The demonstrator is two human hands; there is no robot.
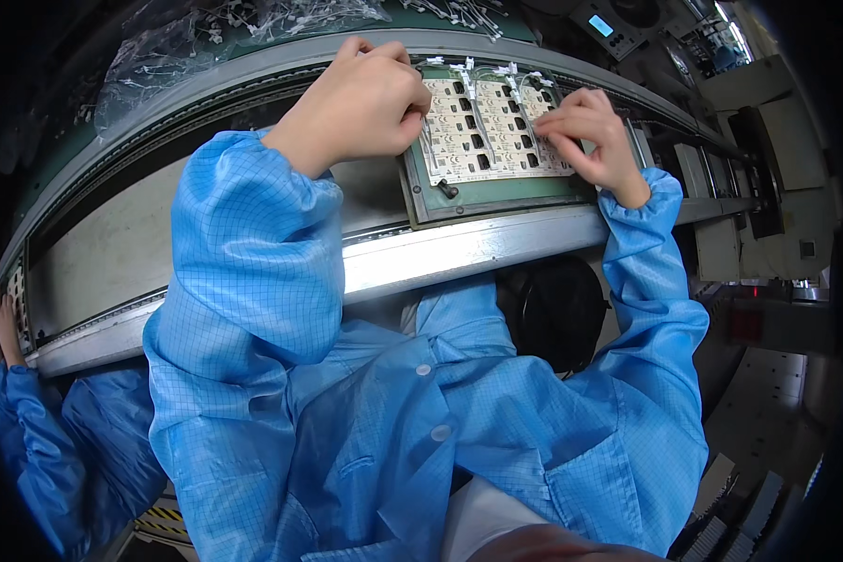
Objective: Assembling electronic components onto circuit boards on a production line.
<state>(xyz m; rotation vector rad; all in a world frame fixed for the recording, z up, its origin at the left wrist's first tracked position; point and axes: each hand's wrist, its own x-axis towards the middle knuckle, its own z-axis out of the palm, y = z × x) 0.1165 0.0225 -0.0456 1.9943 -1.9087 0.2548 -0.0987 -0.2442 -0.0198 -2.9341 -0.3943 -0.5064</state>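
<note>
A green carrier tray [496,197] sits on the conveyor rail [459,248] and holds a pale circuit board panel [482,131] with rows of small black parts. White wired connectors [496,70] stick up along the panel's far edge. My left hand [361,103] is curled into a loose fist at the panel's left edge, fingertips pressed to the board; whether it holds a part is hidden. My right hand [590,131] rests on the panel's right side, fingers bent down onto the components. Both arms wear blue checked sleeves.
A clear plastic bag of white wired parts [215,37] lies beyond the conveyor at the upper left. Another person's hands and blue sleeve [0,328] are at the far left edge. Grey machine housing [768,187] stands at the right.
</note>
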